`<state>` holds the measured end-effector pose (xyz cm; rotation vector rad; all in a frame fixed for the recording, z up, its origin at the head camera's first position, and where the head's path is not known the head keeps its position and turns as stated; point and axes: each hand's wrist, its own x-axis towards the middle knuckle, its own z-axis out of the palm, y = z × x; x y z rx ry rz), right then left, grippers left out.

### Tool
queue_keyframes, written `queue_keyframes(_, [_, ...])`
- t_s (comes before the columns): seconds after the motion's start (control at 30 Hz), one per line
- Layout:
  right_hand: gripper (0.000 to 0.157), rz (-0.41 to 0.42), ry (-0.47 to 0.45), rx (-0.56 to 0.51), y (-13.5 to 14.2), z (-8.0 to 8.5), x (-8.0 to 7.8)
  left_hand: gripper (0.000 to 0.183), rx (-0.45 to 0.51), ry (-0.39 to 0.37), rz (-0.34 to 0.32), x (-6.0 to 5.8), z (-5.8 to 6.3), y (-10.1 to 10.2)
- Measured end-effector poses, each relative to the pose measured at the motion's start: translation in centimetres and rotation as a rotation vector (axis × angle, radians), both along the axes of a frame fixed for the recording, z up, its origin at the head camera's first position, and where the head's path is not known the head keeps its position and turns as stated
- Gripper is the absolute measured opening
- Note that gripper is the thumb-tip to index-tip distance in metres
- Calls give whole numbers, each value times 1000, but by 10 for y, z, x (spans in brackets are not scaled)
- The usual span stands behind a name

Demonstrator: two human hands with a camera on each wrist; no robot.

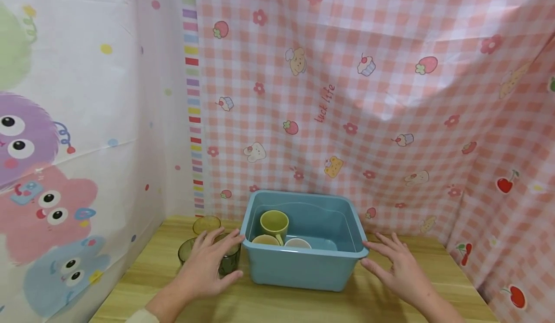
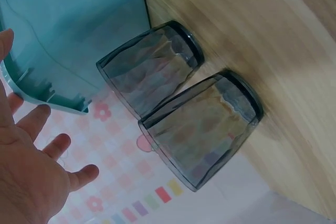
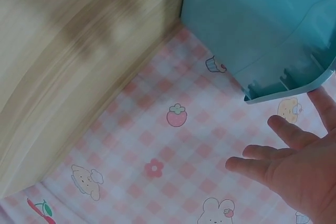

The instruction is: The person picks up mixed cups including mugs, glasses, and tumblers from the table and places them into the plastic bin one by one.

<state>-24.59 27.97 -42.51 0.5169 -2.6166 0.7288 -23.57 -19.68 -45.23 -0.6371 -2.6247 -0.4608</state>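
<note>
A blue plastic bin [image 1: 303, 267] stands on the table between my two hands. My left hand [image 1: 204, 267] has its fingers spread, with fingertips at the bin's left rim. My right hand [image 1: 401, 272] is spread at the right front corner, an index fingertip touching the rim, as the right wrist view also shows. Inside the bin are a yellow-green mug [image 1: 270, 221], a yellowish cup [image 1: 266, 239] and a white cup [image 1: 298, 243], the latter two partly hidden by the front wall. Two dark tumblers [image 2: 149, 72] stand left of the bin, partly behind my left hand in the head view.
An amber glass [image 1: 206, 225] stands farther back at the left. The wooden table [image 1: 143, 270] meets a pink checked cloth [image 1: 347, 121] behind and at the right. A white cloth with cartoon figures [image 1: 108, 121] hangs along the left.
</note>
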Motion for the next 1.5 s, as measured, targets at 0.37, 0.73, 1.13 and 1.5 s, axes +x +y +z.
queue_keyframes(0.37, [43,-7,2,23,3,1,-4,78,-4,20,-4,2,-3,-3])
queue_keyframes(0.73, [43,-19,-4,15,2,2,-12,78,-6,4,-6,3,-1,-1])
queue_keyframes(1.13, [44,-32,-6,24,0,3,-13,70,-15,37,65,2,1,-8])
queue_keyframes(1.5, [45,-58,-14,8,-2,5,-12,63,124,17,226,7,4,-49])
